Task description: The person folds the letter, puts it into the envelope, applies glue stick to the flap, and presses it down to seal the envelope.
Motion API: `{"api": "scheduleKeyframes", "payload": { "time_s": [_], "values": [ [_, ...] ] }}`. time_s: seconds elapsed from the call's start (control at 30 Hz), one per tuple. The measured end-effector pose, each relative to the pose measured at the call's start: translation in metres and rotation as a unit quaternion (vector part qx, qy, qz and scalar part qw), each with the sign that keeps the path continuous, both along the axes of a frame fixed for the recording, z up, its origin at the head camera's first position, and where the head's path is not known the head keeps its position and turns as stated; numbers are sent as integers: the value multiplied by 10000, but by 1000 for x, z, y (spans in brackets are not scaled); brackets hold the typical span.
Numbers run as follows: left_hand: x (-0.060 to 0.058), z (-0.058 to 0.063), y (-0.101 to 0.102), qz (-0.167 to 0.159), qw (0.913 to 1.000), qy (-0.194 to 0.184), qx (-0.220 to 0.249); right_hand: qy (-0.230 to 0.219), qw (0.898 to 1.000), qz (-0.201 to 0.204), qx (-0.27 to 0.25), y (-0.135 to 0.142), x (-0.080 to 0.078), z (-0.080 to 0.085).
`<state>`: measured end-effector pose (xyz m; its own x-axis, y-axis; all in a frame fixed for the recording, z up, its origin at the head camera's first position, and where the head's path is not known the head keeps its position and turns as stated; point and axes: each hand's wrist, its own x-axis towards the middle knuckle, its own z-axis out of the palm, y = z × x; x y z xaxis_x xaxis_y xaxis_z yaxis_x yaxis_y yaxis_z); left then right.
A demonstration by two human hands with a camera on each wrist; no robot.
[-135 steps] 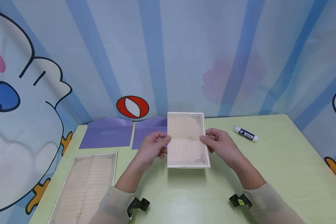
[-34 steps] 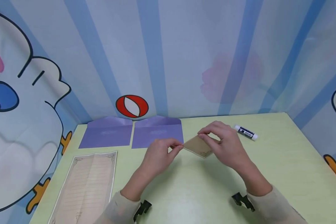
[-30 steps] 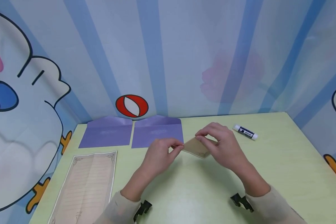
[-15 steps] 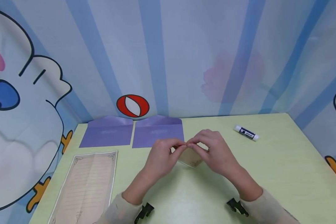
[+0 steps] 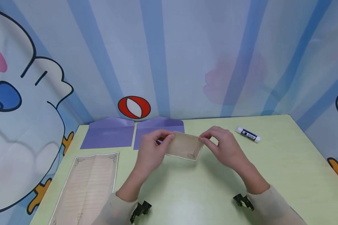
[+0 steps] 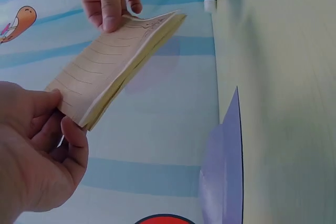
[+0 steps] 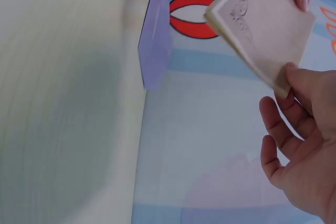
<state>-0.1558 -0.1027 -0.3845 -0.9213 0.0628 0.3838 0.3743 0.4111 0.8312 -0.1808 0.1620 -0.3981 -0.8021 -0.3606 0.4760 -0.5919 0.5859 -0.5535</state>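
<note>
A folded sheet of lined letter paper, beige with a white border and corner scrollwork, is held up above the table by both hands. My left hand pinches its left end between thumb and fingers. At the upper right corner, my right hand pinches it by thumb and fingertips. Folded layers show along one edge of the letter paper in the left wrist view. In the right wrist view, the scrollwork corner of the letter paper points away from my right hand.
Two purple envelopes with raised flaps lie at the back left, one envelope beside the other envelope, which my left hand partly covers. An unfolded lined sheet lies front left. A glue stick rests at back right on the pale green table.
The paper is folded smaller than at first. My hands, fingertips together half a second ago at its top edge, have moved apart to opposite ends, and the paper is raised slightly.
</note>
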Motion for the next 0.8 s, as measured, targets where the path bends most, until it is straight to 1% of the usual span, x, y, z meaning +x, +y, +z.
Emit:
{"api": "scheduleKeyframes", "payload": {
  "time_s": [0.1, 0.2, 0.3, 0.37, 0.4, 0.47, 0.6, 0.67, 0.7, 0.8],
  "values": [
    [-4, -2, -4, 187, 9993, -153, 291, -224, 9995, -230, -69, 6, -5, -4],
    [-9, -4, -6, 335, 9949, -591, 742, -495, 9975, -432, -245, 10, -8, -8],
    [-12, -6, -8, 480, 9837, -1121, 1324, -941, 9924, -588, -526, 12, -10, -9],
    [-14, -6, -8, 542, 9731, -1416, 1734, -1412, 9842, -646, -852, 12, -11, -9],
    [-16, -6, -8, 557, 9680, -1512, 1926, -1698, 9776, -639, -1066, 11, -11, -9],
    [-17, -7, -8, 558, 9570, -1703, 2280, -2265, 9612, -594, -1459, 9, -11, -8],
    [-17, -12, -4, 276, 9290, -2051, 3067, -3171, 9241, -305, -2111, 1, -8, -9],
    [-16, -15, 1, 66, 9142, -2228, 3384, -3475, 9082, -113, -2331, -4, -6, -10],
    [-15, -17, 4, -36, 9082, -2304, 3493, -3604, 8999, -8, -2456, -6, -4, -10],
    [-12, -22, 14, -277, 8953, -2529, 3657, -3862, 8790, 176, -2792, -12, -1, -11]
  ]
}}
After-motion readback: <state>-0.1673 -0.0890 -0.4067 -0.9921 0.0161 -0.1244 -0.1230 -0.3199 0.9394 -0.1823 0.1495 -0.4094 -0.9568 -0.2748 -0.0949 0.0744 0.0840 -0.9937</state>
